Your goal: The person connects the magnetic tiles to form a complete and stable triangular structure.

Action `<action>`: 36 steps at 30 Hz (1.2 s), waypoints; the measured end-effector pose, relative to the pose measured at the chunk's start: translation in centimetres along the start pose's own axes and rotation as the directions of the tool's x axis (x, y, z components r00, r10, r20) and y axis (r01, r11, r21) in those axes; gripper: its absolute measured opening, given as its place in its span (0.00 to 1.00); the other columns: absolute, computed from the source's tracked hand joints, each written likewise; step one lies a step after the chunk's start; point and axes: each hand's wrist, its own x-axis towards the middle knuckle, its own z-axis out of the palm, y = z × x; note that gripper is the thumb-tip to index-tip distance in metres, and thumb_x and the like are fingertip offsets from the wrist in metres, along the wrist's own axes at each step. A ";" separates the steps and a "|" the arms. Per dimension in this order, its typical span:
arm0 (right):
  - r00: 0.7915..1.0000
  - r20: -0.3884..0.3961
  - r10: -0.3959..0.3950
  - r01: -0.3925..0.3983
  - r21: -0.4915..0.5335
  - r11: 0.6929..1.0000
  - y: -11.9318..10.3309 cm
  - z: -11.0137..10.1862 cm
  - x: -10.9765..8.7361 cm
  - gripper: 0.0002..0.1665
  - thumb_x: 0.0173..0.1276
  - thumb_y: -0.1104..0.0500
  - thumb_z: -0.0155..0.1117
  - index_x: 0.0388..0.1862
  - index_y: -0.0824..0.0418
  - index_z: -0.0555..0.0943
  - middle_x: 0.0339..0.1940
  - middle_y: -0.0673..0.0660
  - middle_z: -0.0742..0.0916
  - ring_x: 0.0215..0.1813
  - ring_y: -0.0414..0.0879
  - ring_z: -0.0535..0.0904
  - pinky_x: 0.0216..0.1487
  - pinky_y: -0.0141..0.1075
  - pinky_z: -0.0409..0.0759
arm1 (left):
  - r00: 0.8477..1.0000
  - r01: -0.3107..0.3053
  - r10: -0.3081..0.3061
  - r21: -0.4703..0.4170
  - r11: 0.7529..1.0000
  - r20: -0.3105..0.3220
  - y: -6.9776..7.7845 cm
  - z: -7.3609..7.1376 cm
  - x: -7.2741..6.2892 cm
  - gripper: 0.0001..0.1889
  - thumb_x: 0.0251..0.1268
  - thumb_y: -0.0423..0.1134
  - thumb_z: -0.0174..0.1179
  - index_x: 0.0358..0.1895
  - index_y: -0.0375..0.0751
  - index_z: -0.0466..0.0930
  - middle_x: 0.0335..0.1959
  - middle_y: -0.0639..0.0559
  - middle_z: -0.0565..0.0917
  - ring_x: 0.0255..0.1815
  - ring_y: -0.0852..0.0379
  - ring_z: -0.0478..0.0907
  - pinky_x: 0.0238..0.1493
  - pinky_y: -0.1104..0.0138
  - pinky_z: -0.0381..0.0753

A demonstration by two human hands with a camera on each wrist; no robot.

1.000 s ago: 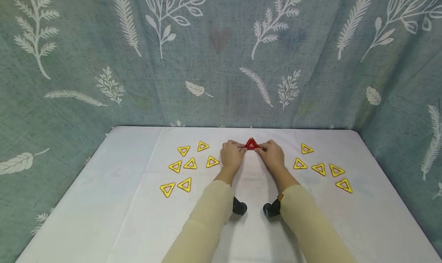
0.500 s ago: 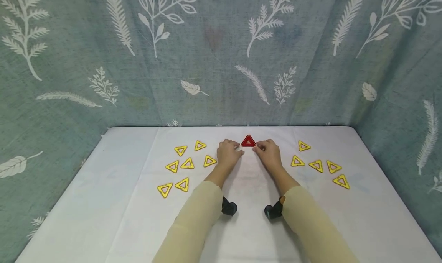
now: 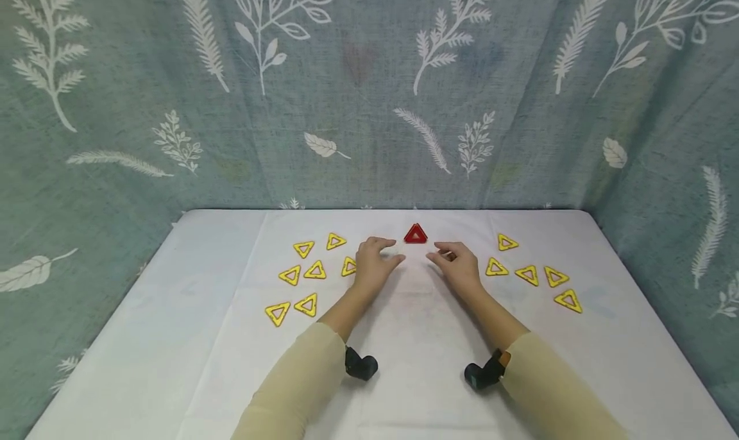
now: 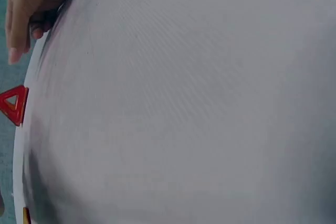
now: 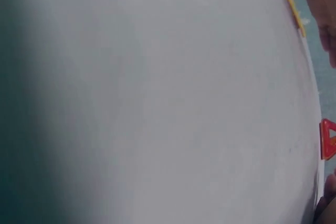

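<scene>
Red triangle (image 3: 416,240) sits near the far edge of the white table (image 3: 416,344), just beyond the fingertips of both hands and apart from them. The left hand (image 3: 372,263) has its thumb and forefinger spread, with nothing seen between them; the right hand (image 3: 458,265) makes a narrower gap, also holding nothing that shows. In the left wrist view more than one red edge can be made out, as though several pieces lean together, but how they join I cannot tell. If they do only lean, a fingertip brushing a lower corner, or a tug on the cloth under the forearms, could slide or topple them. The left hand partly covers the nearest yellow triangle (image 3: 345,267), so that piece might get nudged by the knuckles. Farther out lie the left-side yellow triangles (image 3: 315,277) and a smaller right-side group (image 3: 509,246), spread well apart from the hands' work, with the leaf-patterned curtain (image 3: 346,151) behind. One second ago the fingertips of both hands touched the red triangle's lower corners; half a second ago they were just beside it. Now both hands are farther from it and nearer the person, while the yellow triangles keep the same arrangement.
</scene>
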 end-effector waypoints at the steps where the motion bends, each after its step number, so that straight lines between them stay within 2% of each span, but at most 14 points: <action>1: 1.000 0.006 -0.009 0.009 -0.010 1.000 0.1 -0.2 -0.3 0.23 0.59 0.52 0.70 0.52 0.59 0.82 0.44 0.58 0.83 0.43 0.48 0.77 0.44 0.37 0.75 | 1.000 0.001 -0.001 -0.021 1.000 0.000 0.0 -0.4 -0.2 0.20 0.53 0.43 0.69 0.50 0.41 0.83 0.50 0.44 0.79 0.56 0.45 0.71 0.58 0.53 0.66; 7: 0.999 0.029 -0.027 0.028 -0.049 0.998 0.5 -2.2 -1.4 0.24 0.59 0.52 0.70 0.54 0.59 0.81 0.46 0.57 0.83 0.40 0.46 0.72 0.38 0.32 0.71 | 1.000 0.028 -0.027 -0.087 0.996 0.005 -0.1 -2.7 -1.8 0.22 0.53 0.43 0.70 0.52 0.42 0.82 0.51 0.47 0.78 0.58 0.48 0.71 0.60 0.56 0.68; 13: 0.992 -0.020 -0.121 0.118 -0.120 0.986 1.0 -4.9 -1.6 0.25 0.57 0.54 0.72 0.53 0.62 0.82 0.46 0.58 0.81 0.36 0.46 0.69 0.34 0.31 0.69 | 0.997 0.055 -0.051 -0.072 0.996 0.049 -0.6 -4.3 -3.5 0.24 0.52 0.45 0.70 0.54 0.44 0.81 0.52 0.49 0.78 0.56 0.50 0.72 0.54 0.57 0.73; 18: 0.980 -0.063 -0.186 0.174 -0.165 0.971 2.1 -6.8 -1.6 0.24 0.56 0.57 0.73 0.51 0.64 0.82 0.44 0.60 0.81 0.33 0.44 0.68 0.33 0.30 0.68 | 0.998 0.066 -0.066 -0.048 0.997 -0.003 -1.9 -5.4 -4.3 0.25 0.50 0.45 0.71 0.55 0.44 0.81 0.52 0.49 0.78 0.52 0.50 0.73 0.51 0.58 0.74; 23: 0.978 -0.064 -0.200 0.180 -0.234 0.955 3.3 -8.4 -1.6 0.25 0.57 0.55 0.72 0.52 0.65 0.81 0.45 0.61 0.80 0.34 0.44 0.68 0.32 0.29 0.67 | 0.994 0.062 -0.058 0.041 0.997 -0.095 -3.7 -6.1 -4.1 0.27 0.47 0.46 0.73 0.54 0.44 0.81 0.50 0.45 0.77 0.50 0.47 0.71 0.49 0.55 0.69; 27: 0.982 -0.051 -0.181 0.162 -0.264 0.951 4.1 -9.4 -1.8 0.27 0.58 0.53 0.71 0.54 0.66 0.80 0.49 0.61 0.79 0.37 0.45 0.68 0.35 0.31 0.68 | 0.990 0.060 -0.041 0.134 0.989 -0.136 -4.8 -6.5 -3.6 0.28 0.47 0.47 0.73 0.54 0.42 0.81 0.49 0.42 0.77 0.51 0.44 0.70 0.50 0.51 0.66; 32: 0.988 -0.030 -0.155 0.138 -0.311 0.940 5.0 -10.1 -1.9 0.30 0.58 0.51 0.71 0.56 0.67 0.78 0.49 0.65 0.77 0.40 0.52 0.71 0.39 0.39 0.69 | 0.990 0.114 -0.093 0.222 0.968 -0.103 -5.5 -6.6 -3.0 0.29 0.48 0.52 0.71 0.55 0.44 0.81 0.51 0.41 0.76 0.54 0.43 0.68 0.56 0.49 0.62; 36: 0.989 -0.011 -0.146 0.131 -0.388 0.912 5.4 -10.3 -1.9 0.32 0.58 0.49 0.70 0.57 0.67 0.78 0.49 0.67 0.76 0.46 0.59 0.71 0.44 0.49 0.69 | 0.990 0.141 -0.126 0.284 0.948 -0.070 -5.8 -6.5 -2.6 0.30 0.49 0.55 0.69 0.56 0.45 0.80 0.52 0.42 0.75 0.54 0.44 0.66 0.57 0.49 0.59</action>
